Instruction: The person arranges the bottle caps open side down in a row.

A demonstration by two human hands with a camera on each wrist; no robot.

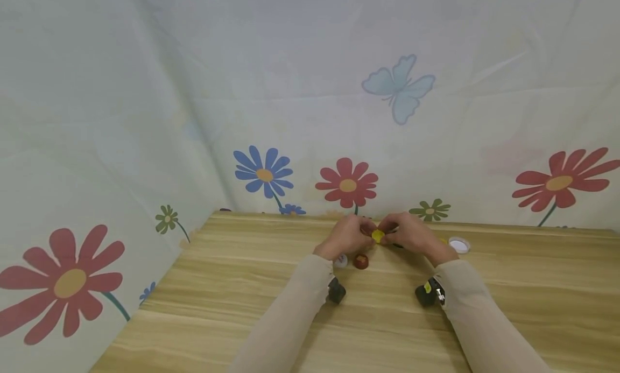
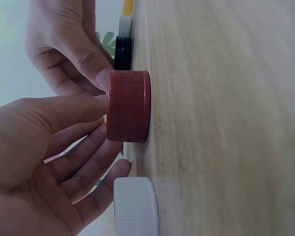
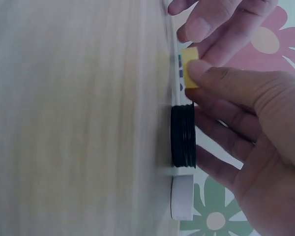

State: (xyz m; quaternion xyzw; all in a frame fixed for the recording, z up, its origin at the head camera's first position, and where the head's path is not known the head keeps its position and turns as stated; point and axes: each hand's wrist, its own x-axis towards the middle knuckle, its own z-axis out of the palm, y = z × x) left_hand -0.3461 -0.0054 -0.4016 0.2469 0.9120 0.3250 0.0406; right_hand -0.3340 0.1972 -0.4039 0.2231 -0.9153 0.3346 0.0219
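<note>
Left hand (image 1: 346,237), head view: fingers bent at yellow cap (image 1: 378,236), right of centre; actual grip, can't tell
Right hand (image 1: 410,235), head view: cap's other side
Red cap (image 2: 129,105), left wrist view: mid-frame, hides left fingertips
Yellow cap, right wrist view: upper half, pinched in right thumb and finger; dark ridged cap (image 3: 182,135) lower

The yellow piece (image 3: 190,53) looks matt, the red cap (image 2: 129,107) ribbed plastic, the tabletop (image 1: 232,265) smooth wood.
</note>
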